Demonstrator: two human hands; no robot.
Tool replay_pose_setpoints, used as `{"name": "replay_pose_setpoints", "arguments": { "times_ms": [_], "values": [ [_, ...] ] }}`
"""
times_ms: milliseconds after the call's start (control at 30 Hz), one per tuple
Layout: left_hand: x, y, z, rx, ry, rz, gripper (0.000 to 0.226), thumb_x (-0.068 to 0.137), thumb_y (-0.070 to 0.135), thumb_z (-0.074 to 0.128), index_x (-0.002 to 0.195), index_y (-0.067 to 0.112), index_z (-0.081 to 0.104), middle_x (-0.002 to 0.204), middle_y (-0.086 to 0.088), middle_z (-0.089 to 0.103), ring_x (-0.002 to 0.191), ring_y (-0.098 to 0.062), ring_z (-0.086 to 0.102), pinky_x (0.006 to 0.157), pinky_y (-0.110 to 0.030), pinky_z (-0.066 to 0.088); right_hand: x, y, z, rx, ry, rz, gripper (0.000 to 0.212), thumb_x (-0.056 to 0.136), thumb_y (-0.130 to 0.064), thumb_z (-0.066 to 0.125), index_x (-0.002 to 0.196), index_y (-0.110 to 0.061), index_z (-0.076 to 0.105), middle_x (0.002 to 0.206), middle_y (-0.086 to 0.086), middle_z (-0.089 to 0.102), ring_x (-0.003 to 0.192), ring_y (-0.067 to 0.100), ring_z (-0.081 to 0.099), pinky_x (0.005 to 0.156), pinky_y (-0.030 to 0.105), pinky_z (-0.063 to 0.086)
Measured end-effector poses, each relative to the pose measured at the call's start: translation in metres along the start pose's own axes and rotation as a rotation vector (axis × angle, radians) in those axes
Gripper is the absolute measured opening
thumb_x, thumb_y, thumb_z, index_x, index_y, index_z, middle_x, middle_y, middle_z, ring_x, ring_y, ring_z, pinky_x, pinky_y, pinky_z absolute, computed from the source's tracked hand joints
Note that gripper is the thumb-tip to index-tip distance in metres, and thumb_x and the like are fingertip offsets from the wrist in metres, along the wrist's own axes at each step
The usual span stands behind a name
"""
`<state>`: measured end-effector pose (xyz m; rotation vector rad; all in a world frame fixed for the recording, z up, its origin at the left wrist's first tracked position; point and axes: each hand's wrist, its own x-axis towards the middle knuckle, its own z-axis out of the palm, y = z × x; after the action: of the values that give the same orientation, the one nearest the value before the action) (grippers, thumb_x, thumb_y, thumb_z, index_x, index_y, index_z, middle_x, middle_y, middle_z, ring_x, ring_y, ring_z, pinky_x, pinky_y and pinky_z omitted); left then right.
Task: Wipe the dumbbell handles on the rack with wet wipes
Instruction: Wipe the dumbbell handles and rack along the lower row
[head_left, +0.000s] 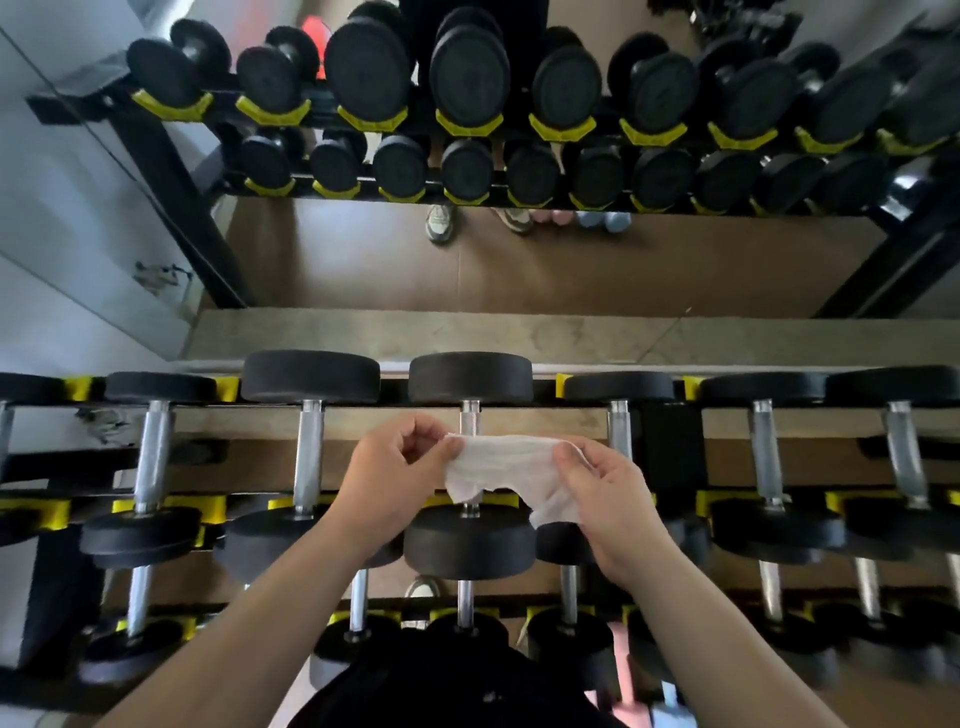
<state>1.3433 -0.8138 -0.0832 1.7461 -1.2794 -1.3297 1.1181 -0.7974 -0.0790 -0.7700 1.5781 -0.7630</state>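
1. Wipe: white, crumpled, pulled out sideways btwn both hands and held up over the top row of the rack.
2. L hand: thumb + fingertips curled in, pinching the wipe's left edge. Back of hand faces the camera; forearm comes up from bottom left.
3. R hand: thumb + curled fingers pinch the right end. A loose corner of the wipe hangs down below this hand. Forearm comes in from bottom right.
4. Hands sit level w/ each other and near together, wipe spanning the gap.
5. Right behind the wipe: dumbbell handle, a chrome bar running away from the camera. Its middle is hidden by the wipe; short bits show above and below. Can't tell if the wipe touches the bar.
6. Same dumbbell: far head is a black disc past the hands; near head sits just below the wipe, btwn the two wrists.
7. Rack is a black frame w/ yellow cradles. More dumbbells lie on both sides, handles parallel; a lower row shows beneath.
8. Mirror stands beyond the rack, above a grey ledge, and reflects rows of dumbbell heads.
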Motion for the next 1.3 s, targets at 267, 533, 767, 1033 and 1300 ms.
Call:
{"name": "replay_pose_setpoints", "arguments": {
  "times_ms": [267,533,767,1033,1300],
  "values": [
    [0.015,-0.005,-0.002,0.426,0.051,0.146,0.048,0.103,0.035,0.06,0.149,0.032,0.045,0.147,0.015,0.049,0.133,-0.007,0.049,0.108,-0.032,0.046,0.045,0.014,-0.014,-0.417,0.098,-0.095,0.036,0.112,-0.03,0.037,0.139,-0.019,0.058,0.13,-0.002,0.064,0.126,0.021,0.059,0.109,0.039,0.048],
    [0.106,-0.005,-0.015,0.975,-0.282,0.37,0.069,0.109,0.052,0.028,0.165,0.027,-0.004,0.173,0.005,0.003,0.159,-0.016,0.003,0.13,-0.039,0.01,0.078,0.028,0.073,-0.348,0.041,0.006,0.043,0.112,-0.036,0.034,0.147,-0.015,0.047,0.115,0.003,0.065,0.097,0.016,0.063,0.088,0.031,0.05],
    [0.135,-0.029,-0.022,0.853,-0.356,0.456,0.063,0.106,0.053,0.035,0.159,0.032,0.008,0.152,0.004,0.027,0.139,-0.021,0.029,0.114,-0.044,0.038,0.089,0.048,0.14,-0.371,0.078,-0.028,0.068,0.106,-0.009,0.042,0.164,-0.021,0.01,0.166,0.003,0.03,0.146,0.025,0.041,0.104,0.027,0.04],
    [0.143,-0.04,-0.021,0.795,-0.389,0.505,0.068,0.106,0.054,0.036,0.161,0.034,0.003,0.154,0.003,0.023,0.142,-0.021,0.023,0.119,-0.039,0.028,0.073,0.044,0.138,-0.618,0.059,-0.036,0.068,0.102,-0.005,0.047,0.164,-0.014,0.018,0.168,0.012,0.027,0.144,0.03,0.044,0.109,0.037,0.044],
    [0.143,-0.043,-0.021,0.763,-0.399,0.494,0.067,0.105,0.058,0.033,0.161,0.037,0.001,0.153,0.006,0.022,0.141,-0.02,0.024,0.12,-0.04,0.028,0.035,0.022,0.077,-0.679,-0.09,0.141,0.028,0.107,-0.015,0.046,0.133,-0.02,0.056,0.121,0.004,0.065,0.098,0.009,0.061,0.076,0.022,0.048]
  ]
}}
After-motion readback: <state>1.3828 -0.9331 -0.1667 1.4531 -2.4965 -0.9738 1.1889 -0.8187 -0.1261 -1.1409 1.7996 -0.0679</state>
